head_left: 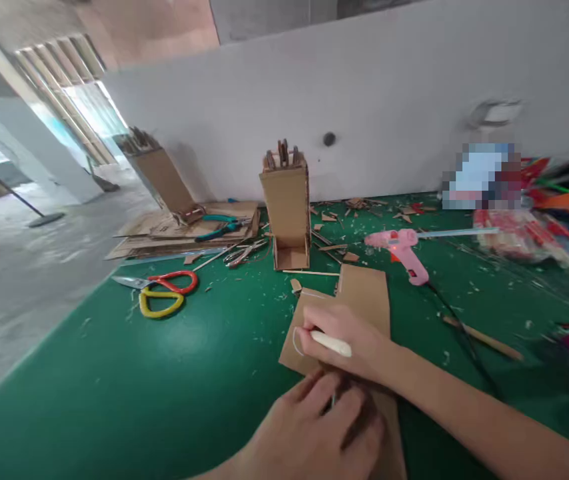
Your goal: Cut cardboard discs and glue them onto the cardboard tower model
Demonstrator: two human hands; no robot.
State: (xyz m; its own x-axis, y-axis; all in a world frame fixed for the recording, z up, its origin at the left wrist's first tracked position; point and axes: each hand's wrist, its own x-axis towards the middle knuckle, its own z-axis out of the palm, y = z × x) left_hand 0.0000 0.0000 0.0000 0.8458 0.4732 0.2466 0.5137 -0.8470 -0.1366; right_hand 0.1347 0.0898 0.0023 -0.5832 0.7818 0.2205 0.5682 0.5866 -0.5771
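Observation:
My right hand [339, 337] is closed around a slim, cream-white pen-like tool [332, 343]; its tip is hidden by my fingers. It rests on a brown cardboard piece [364, 293] with a notched outline. A pale curved line shows on the cardboard beside my fingertips. Nearer to me, my left hand [322, 423] presses the same cardboard against the table with bent fingers. Something small and light shows between those fingers, too hidden to name. Just beyond the cardboard stands an upright cardboard holder [287, 207] with sticks poking from its top.
Red-and-yellow-handled scissors [162, 290] lie left on the green table [139, 387]. Behind them are teal-handled pliers [219, 227] on stacked cardboard [149, 243] and metal pliers [247, 252]. A pink glue gun [404, 250] with a black cord, a wooden stick [484, 338] and plastic-wrapped materials [509, 233] occupy the right.

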